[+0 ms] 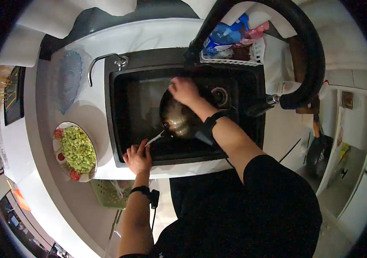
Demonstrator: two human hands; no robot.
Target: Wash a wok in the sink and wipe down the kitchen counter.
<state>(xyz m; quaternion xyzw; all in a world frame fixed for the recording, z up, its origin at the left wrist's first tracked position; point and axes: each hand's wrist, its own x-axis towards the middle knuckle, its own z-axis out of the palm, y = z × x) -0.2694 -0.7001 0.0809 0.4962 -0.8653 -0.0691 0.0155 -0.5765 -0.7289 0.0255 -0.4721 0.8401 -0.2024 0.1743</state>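
A dark, rounded metal pan (178, 119) with a shiny patch lies in the black sink (135, 106). My left hand (139, 158), at the sink's front left edge, grips the pan's light-coloured handle (154, 139). Over the far part of the pan is my right hand (183, 90), its fingers curled and blurred; whether something is held beneath them is hidden. The round drain (219, 96) lies to the right of the pan.
A small chrome tap (102, 58) and a large black hose faucet (312, 38) rise around the sink. A white basket (231, 61) of bottles stands behind. Left are a plate of chopped green vegetables (78, 150) and a blue glass dish (69, 80). A green basket (106, 193) sits below the counter.
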